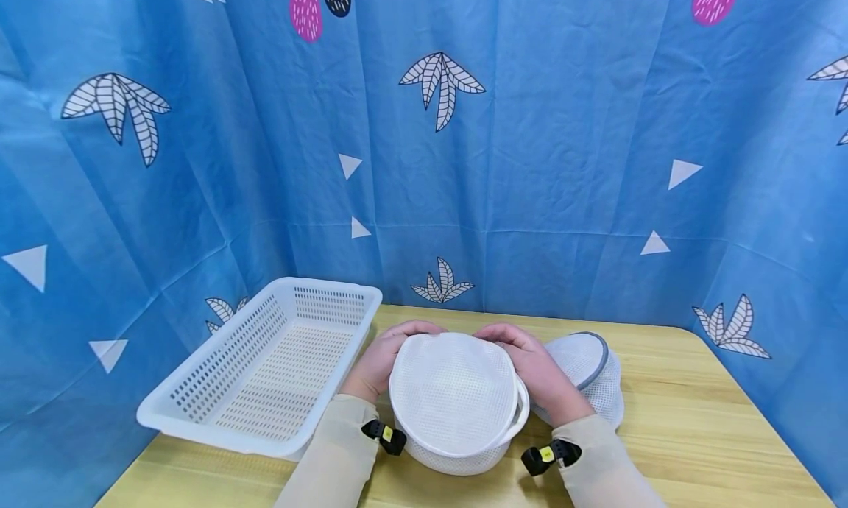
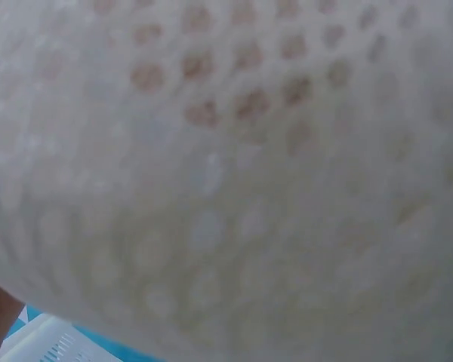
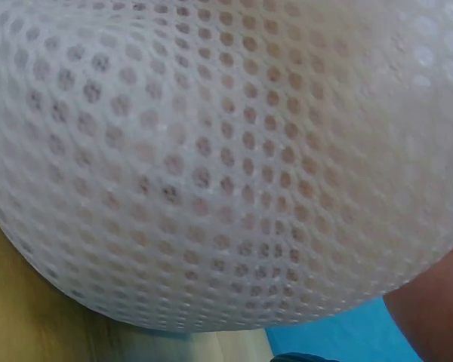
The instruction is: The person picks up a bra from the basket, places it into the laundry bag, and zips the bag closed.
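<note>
Btwn fingers (image 1: 421, 327), 1 of 2 wht bags (image 1: 453, 394)

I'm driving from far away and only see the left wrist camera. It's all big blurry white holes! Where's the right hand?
Observer: In the head view, the right hand is holding the mesh bag at its far right edge.
Child: Ooh! And what's over past the right arm?
Observer: A grey-edged bag, also mesh, sitting on the table.
</note>
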`<state>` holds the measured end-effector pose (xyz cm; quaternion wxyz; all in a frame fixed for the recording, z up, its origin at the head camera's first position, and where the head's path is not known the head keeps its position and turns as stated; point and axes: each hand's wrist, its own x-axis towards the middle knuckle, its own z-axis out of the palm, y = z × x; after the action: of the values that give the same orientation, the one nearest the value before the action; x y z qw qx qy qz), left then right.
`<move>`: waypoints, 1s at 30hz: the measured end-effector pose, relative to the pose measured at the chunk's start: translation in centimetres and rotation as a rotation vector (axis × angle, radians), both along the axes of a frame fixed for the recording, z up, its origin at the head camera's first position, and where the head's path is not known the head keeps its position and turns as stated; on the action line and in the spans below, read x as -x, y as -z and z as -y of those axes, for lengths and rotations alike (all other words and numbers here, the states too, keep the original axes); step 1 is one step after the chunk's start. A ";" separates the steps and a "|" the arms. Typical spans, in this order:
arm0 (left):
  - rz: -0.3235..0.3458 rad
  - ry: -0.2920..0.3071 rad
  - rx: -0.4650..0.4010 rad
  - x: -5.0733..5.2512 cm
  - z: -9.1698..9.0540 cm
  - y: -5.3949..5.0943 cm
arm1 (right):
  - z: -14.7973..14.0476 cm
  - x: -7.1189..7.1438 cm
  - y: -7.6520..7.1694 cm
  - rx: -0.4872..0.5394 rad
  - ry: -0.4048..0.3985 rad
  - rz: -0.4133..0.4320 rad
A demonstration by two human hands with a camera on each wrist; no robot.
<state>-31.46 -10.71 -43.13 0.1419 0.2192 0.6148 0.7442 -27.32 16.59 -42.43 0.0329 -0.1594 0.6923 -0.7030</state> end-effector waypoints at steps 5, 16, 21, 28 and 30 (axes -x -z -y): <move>-0.033 -0.036 0.042 0.2 -0.1 0.1 | 0.2 -0.1 0.1 0.019 0.004 0.080; 0.025 -0.016 0.160 -0.3 -0.4 -1.0 | 0.5 0.1 0.5 -0.034 -0.024 0.157; -0.007 0.050 0.197 -0.2 -0.3 -1.0 | 0.6 0.1 0.6 -0.003 -0.053 0.157; -0.093 0.085 0.292 -0.5 -0.3 -1.4 | 0.8 0.1 0.6 0.007 -0.035 0.146; -0.101 0.096 0.298 -0.7 -0.4 -1.5 | 0.9 0.0 0.6 0.025 -0.032 0.150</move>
<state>-30.81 -10.35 -41.59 0.1769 0.2621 0.7136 0.6251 -27.35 15.72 -43.02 0.0939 -0.1180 0.6762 -0.7211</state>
